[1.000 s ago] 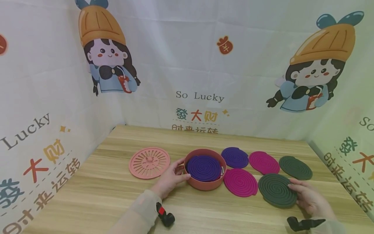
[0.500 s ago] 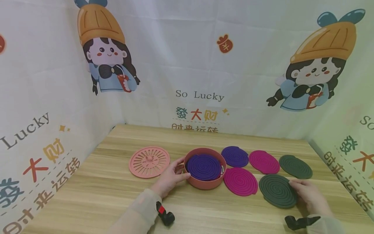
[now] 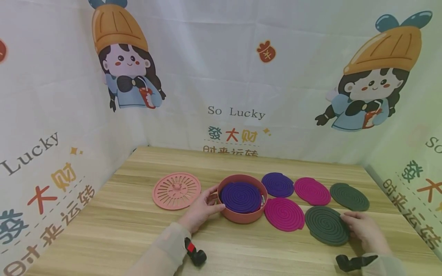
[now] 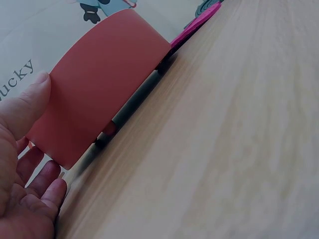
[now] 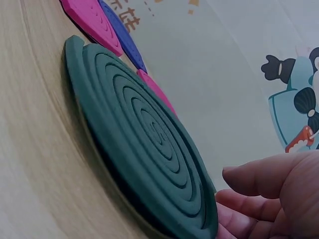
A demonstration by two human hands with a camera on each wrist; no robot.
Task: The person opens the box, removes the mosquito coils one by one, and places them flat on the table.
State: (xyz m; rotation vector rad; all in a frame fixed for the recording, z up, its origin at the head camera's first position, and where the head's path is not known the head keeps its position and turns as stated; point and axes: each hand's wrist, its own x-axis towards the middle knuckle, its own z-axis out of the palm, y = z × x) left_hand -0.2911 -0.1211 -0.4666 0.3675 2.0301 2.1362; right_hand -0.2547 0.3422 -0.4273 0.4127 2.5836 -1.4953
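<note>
My left hand [image 3: 202, 209] grips the left side of a round coral mosquito coil holder [image 3: 241, 217]; in the left wrist view its thumb lies on the holder's wall [image 4: 99, 79]. Inside the holder sits a purple mosquito coil [image 3: 241, 197]. My right hand [image 3: 364, 230] is at the right edge of the near dark green mosquito coil [image 3: 327, 225], which lies flat. In the right wrist view the thumb stands off this green coil [image 5: 144, 134], and the other fingers are right at its rim.
A slotted pink lid [image 3: 177, 191] lies left of the holder. Right of it, a purple coil [image 3: 277, 185], two magenta coils [image 3: 312, 191] and another green coil [image 3: 349, 197] lie on the wooden table [image 3: 241, 253]. A printed cloth [image 3: 235, 76] hangs behind.
My right hand and the near green coil have shifted only slightly, and the fingers have eased along its right edge. The left hand and holder stay put.
</note>
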